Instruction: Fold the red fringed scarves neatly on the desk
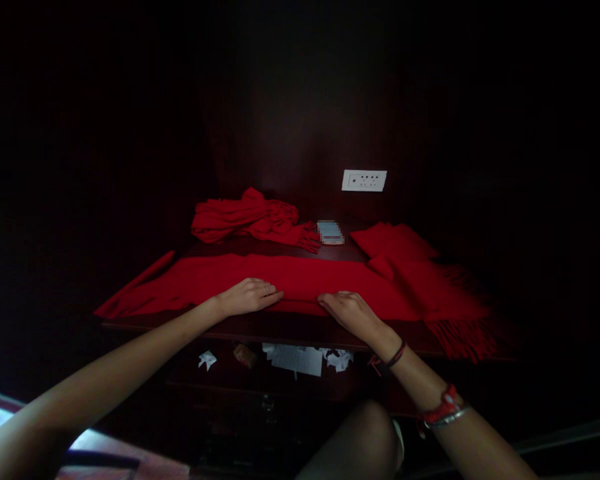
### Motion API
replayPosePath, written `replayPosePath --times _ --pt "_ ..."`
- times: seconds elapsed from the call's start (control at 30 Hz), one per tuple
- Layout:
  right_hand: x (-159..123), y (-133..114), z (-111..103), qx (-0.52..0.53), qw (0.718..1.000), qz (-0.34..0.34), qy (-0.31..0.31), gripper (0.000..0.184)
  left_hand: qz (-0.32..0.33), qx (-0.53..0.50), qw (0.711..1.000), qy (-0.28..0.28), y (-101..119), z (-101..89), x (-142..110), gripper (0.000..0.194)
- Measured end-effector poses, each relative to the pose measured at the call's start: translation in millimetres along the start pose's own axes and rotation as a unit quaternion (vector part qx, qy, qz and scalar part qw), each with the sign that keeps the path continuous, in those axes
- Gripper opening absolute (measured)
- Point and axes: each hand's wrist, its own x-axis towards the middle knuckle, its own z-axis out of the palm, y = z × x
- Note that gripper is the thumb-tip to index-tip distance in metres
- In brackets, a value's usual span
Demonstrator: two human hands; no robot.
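Observation:
A long red scarf (300, 279) lies spread across the dark wooden table (280, 328). My left hand (247, 297) rests flat on its near edge, fingers stretched out, a ring on one finger. My right hand (349, 312) lies flat on the same edge just to the right, fingers extended. The two hands are a short gap apart. Bracelets circle my right wrist and forearm.
A crumpled red scarf (250, 220) sits at the back left, and a folded fringed one (420, 267) drapes over the right side. A small blurred card (330, 232) lies between them. A white wall socket (364, 180) is behind. Paper scraps (297, 359) lie on the shelf below.

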Motion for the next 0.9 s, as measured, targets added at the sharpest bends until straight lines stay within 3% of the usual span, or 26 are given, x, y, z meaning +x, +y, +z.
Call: replayPosePath --times 0.1,0.33,0.63,0.9 --pt "-1.4 0.3 -1.3 0.022 1.0 -0.008 0.003 0.017 -0.001 -0.017 1.0 0.009 0.8 2.3 -3.5 0.025" --pt "-6.3 1.0 -6.4 0.072 0.995 -0.067 -0.015 0.019 -0.031 -0.078 0.995 -0.056 5.7 -11.9 -2.5 0.021" --pt "-5.9 -0.4 -8.1 0.076 0.995 -0.063 -0.027 0.02 -0.08 -0.245 0.964 -0.07 7.5 -19.2 -2.2 0.019" --pt "-5.4 -3.8 -9.4 0.114 0.993 -0.028 -0.025 0.021 -0.136 -0.302 0.941 -0.073 5.7 -16.0 -4.1 0.018"
